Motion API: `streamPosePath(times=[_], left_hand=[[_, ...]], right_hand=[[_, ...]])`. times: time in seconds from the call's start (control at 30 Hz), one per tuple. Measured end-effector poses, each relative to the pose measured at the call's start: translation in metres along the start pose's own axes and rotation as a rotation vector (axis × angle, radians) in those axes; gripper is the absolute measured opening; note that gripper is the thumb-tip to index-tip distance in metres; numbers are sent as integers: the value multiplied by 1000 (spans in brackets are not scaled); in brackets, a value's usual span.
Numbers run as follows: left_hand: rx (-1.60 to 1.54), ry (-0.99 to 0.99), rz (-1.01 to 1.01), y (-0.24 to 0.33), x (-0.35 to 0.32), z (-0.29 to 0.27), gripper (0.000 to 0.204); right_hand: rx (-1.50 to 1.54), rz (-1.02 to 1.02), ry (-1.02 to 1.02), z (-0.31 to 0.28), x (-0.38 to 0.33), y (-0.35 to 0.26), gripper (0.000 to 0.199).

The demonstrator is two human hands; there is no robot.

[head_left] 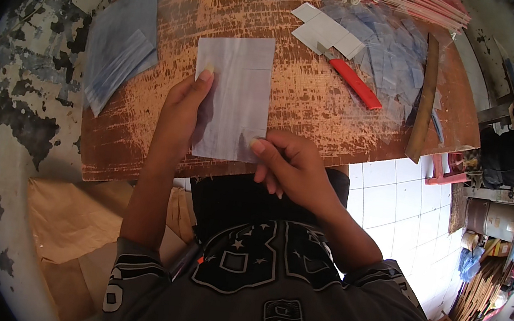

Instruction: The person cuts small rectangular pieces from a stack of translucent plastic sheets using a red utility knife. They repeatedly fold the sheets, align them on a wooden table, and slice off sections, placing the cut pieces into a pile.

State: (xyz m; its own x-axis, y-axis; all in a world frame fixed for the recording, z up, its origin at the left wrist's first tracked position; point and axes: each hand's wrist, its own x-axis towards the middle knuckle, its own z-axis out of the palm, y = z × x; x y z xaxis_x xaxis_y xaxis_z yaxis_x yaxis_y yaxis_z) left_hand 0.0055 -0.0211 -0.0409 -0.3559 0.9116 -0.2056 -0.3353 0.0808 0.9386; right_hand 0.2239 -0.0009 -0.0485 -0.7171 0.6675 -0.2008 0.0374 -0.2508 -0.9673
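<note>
**Both hands on the grey sheet, flat on the board**

I have the left hand lying along the left edge of a pale grey rectangular sheet. Fingers are extended and together, fingertip up near the sheet's upper left corner, pressing it down rather than closed around it. The right hand sits at the sheet's lower right corner, thumb and forefinger pinched together on that corner, other fingers curled under. So: left flat on it, right clamped on its edge.

The sheet lies flat on a worn orange-brown wooden board, just beyond both hands, with its near edge close to the board's near edge.

Around the grip:
- Left of my left hand, apart from it: a stack of bluish-grey sheets, fanned slightly.
- Beyond and right of my right hand: a red-handled cutter, its blade end tucked under some small white-grey pieces.
- Further right of that: a loose spread of clear bluish film pieces and a dark wooden strip lying along the board's right side.
- Below the left forearm, off the board: brown paper.
</note>
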Motion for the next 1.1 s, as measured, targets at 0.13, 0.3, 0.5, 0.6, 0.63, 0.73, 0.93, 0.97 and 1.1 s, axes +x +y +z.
streamPosePath(times=[0.13, 0.3, 0.5, 0.6, 0.63, 0.73, 0.93, 0.97, 1.1], left_hand=[[275, -48, 21, 1, 16, 3, 43], [527, -208, 82, 8, 41, 11, 44], [788, -374, 270, 2, 76, 16, 40], [937, -393, 342, -15, 92, 8, 41], [982, -401, 353, -20, 96, 7, 42], [1064, -386, 432, -27, 98, 3, 45], [1294, -319, 622, -31, 97, 2, 45], [1292, -320, 600, -32, 96, 2, 44], [1294, -298, 630, -34, 93, 3, 42]], right_hand=[[40, -7, 26, 6, 8, 7, 30], [53, 65, 38, 1, 12, 7, 32], [-197, 50, 123, -35, 7, -3, 28], [-380, -268, 465, -77, 12, 0, 19], [-691, -305, 621, -92, 18, -6, 19], [-1193, -510, 734, -122, 34, -15, 25], [-1376, -439, 586, -138, 47, -14, 29], [-1345, -413, 592, -136, 48, -14, 28], [-1201, -415, 668, -139, 40, -12, 27]])
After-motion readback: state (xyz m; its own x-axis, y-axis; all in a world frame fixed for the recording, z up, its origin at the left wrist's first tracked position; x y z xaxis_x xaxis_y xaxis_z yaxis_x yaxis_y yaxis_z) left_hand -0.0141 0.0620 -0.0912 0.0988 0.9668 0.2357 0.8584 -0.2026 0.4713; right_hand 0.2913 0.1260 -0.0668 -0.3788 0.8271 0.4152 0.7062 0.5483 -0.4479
